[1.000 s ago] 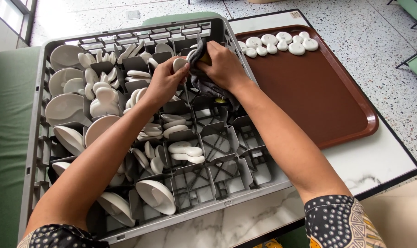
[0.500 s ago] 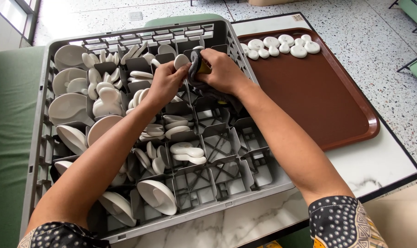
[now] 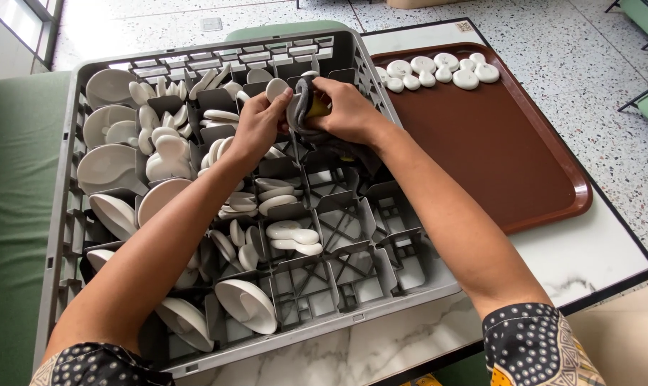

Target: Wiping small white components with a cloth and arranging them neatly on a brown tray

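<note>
Over the far middle of a grey compartment rack [image 3: 65,236], my left hand [image 3: 256,125] pinches a small white ceramic piece [image 3: 275,88] between thumb and fingers. My right hand [image 3: 345,107] grips a grey cloth [image 3: 300,113] with a yellow patch and presses it against that piece. The rack's cells hold several white dishes and small white rests; larger bowls [image 3: 110,164] sit along the left side. The cloth's tail hangs into the cells below my right wrist.
A brown tray [image 3: 495,143] lies right of the rack on a white marble tabletop [image 3: 595,250], with several small white pieces [image 3: 438,70] lined along its far edge. The rack's near right cells are bare. Green chairs stand at the far right.
Both hands have stayed over the rack's far middle. The cloth has shifted around the white piece, and the view has tilted slightly.
</note>
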